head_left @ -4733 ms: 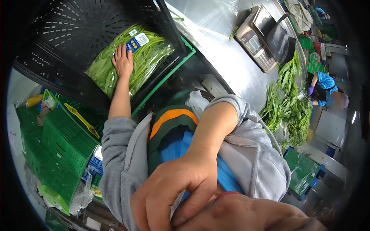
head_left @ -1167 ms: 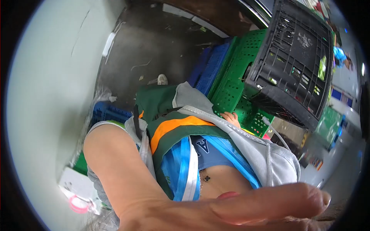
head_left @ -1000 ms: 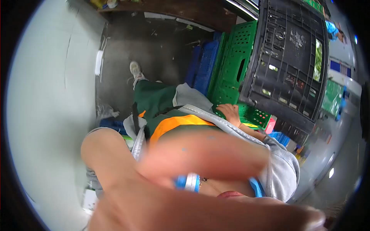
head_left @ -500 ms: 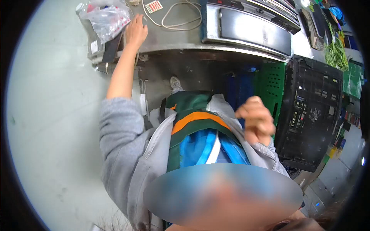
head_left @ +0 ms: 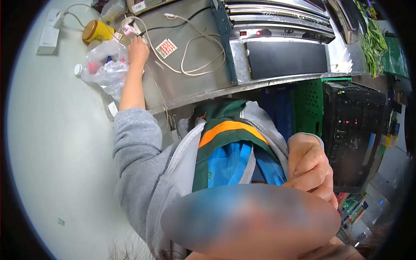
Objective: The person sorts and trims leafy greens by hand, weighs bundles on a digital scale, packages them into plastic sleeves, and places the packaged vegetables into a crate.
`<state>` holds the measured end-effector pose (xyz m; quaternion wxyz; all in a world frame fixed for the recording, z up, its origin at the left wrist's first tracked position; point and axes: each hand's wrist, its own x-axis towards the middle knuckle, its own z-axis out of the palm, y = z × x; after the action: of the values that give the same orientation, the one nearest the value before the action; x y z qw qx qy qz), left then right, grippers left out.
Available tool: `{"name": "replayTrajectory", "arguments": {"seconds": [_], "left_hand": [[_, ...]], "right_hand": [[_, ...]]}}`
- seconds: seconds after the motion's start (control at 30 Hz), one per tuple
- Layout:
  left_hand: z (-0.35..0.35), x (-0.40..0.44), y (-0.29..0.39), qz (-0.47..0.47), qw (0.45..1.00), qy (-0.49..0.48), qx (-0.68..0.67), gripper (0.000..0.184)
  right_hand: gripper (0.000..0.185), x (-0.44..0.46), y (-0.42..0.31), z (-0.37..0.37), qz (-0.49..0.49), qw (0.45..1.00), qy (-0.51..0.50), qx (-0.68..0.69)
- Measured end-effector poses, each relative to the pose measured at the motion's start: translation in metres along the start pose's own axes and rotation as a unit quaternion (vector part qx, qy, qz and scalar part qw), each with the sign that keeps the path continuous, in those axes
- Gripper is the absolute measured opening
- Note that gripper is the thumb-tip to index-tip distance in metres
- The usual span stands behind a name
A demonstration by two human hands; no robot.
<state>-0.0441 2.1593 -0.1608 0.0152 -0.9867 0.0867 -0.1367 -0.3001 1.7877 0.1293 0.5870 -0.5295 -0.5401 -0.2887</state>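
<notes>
My left hand [head_left: 138, 53] reaches to the far left of the metal table, its fingers drawn together at a small pinkish-white object [head_left: 129, 30] among cables. What the fingertips hold is too small to make out. A crumpled clear plastic bag [head_left: 113, 73] lies beside the wrist, and a white cable [head_left: 152, 47] runs just right of the hand. In front of my chest, at the right, my right hand [head_left: 311, 164] is raised with its fingers curled. A blurred oval borders its fingertips, so anything in them is hidden.
A wrapping machine with a black plate [head_left: 286, 60] and a lit red light stands on the table [head_left: 190, 93]. Nearby are a red-patterned card [head_left: 166, 48], a yellow jar [head_left: 98, 31] and a white power strip [head_left: 49, 34]. Green crate [head_left: 308, 106] and black crate [head_left: 353, 138] stand right.
My left hand has moved farther over the table, past the bag to the pinkish-white object. My right hand has come closer to my upper body. The view takes in more of the table's far side.
</notes>
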Motion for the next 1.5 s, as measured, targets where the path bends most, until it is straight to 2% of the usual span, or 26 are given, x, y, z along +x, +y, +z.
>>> {"name": "replayTrajectory", "arguments": {"seconds": [0.03,0.1,0.2,0.4,0.5,0.57,0.7,0.77,0.87,0.9,0.97,1.03,1.07,1.1,1.13,1.2,1.27,1.3,1.33,1.37,1.4,1.5], "left_hand": [[-0.007,0.003,0.002,0.004,1.000,0.003,0.002,0.029],[-0.020,0.009,0.009,-0.021,0.997,-0.075,0.008,0.029],[-0.006,0.004,0.000,0.017,1.000,-0.009,0.010,0.030],[-0.011,0.006,0.002,0.008,0.998,-0.057,0.015,0.034],[-0.007,0.005,-0.002,0.025,0.998,-0.039,0.036,0.036],[-0.013,0.006,-0.004,0.022,0.998,-0.056,0.021,0.035],[-0.015,0.007,-0.004,-0.008,0.997,-0.079,0.001,0.034],[-0.015,0.009,-0.006,-0.009,0.996,-0.089,0.004,0.033],[-0.025,0.016,-0.003,-0.026,0.991,-0.130,-0.001,0.032],[-0.030,0.018,-0.001,-0.042,0.987,-0.158,-0.010,0.032],[-0.040,0.019,0.004,-0.038,0.988,-0.142,-0.035,0.030],[-0.054,0.015,0.015,-0.022,0.998,-0.045,-0.046,0.035],[-0.060,0.014,0.020,-0.030,0.998,-0.044,-0.044,0.035],[-0.067,0.015,0.026,0.005,0.992,0.036,-0.122,0.035],[-0.078,0.014,0.033,0.041,0.973,0.114,-0.194,0.036],[-0.175,0.012,0.081,0.015,0.922,0.069,-0.381,0.033],[-0.255,0.006,0.117,0.102,0.861,0.122,-0.483,0.027],[-0.296,-0.002,0.137,0.141,0.800,0.145,-0.564,0.028],[-0.327,-0.011,0.156,0.206,0.702,0.176,-0.659,0.029],[-0.361,-0.023,0.173,0.254,0.658,0.156,-0.692,0.028],[-0.382,-0.032,0.190,0.245,0.667,0.173,-0.683,0.028],[-0.425,-0.048,0.242,0.303,0.485,0.153,-0.806,0.020]], "right_hand": [[0.051,0.003,0.006,-0.001,-0.012,1.000,0.005,-0.003],[0.051,0.007,0.018,-0.006,-0.030,1.000,0.007,-0.003],[0.050,0.010,0.028,-0.010,-0.026,0.999,0.020,0.003],[0.048,0.011,0.028,-0.017,-0.048,0.994,0.081,-0.050],[0.047,0.000,0.024,-0.026,-0.089,0.992,0.071,-0.056],[0.030,-0.005,0.015,-0.031,-0.094,0.994,0.045,-0.046],[0.025,-0.020,0.003,-0.038,-0.082,0.992,0.039,-0.091],[0.024,-0.030,-0.001,-0.046,0.020,0.993,0.018,-0.118],[0.021,-0.050,0.001,-0.052,0.063,0.989,-0.009,-0.133],[0.019,-0.059,0.002,-0.050,0.120,0.981,0.022,-0.154],[0.015,-0.080,0.010,-0.043,0.198,0.960,0.094,-0.175],[0.014,-0.102,0.015,-0.039,0.254,0.942,0.120,-0.186],[0.014,-0.110,0.017,-0.038,0.252,0.944,0.115,-0.180],[0.014,-0.118,0.019,-0.036,0.280,0.933,0.121,-0.189],[0.013,-0.122,0.021,-0.036,0.308,0.922,0.127,-0.196],[0.014,-0.123,0.026,-0.040,0.327,0.914,0.118,-0.208],[0.015,-0.122,0.033,-0.046,0.359,0.895,0.111,-0.240],[0.017,-0.121,0.040,-0.049,0.349,0.898,0.107,-0.248],[0.018,-0.123,0.047,-0.052,0.364,0.892,0.119,-0.241],[0.019,-0.125,0.054,-0.055,0.377,0.888,0.126,-0.232],[0.021,-0.126,0.060,-0.056,0.392,0.885,0.135,-0.213],[0.023,-0.120,0.074,-0.065,0.373,0.896,0.127,-0.206]]}}
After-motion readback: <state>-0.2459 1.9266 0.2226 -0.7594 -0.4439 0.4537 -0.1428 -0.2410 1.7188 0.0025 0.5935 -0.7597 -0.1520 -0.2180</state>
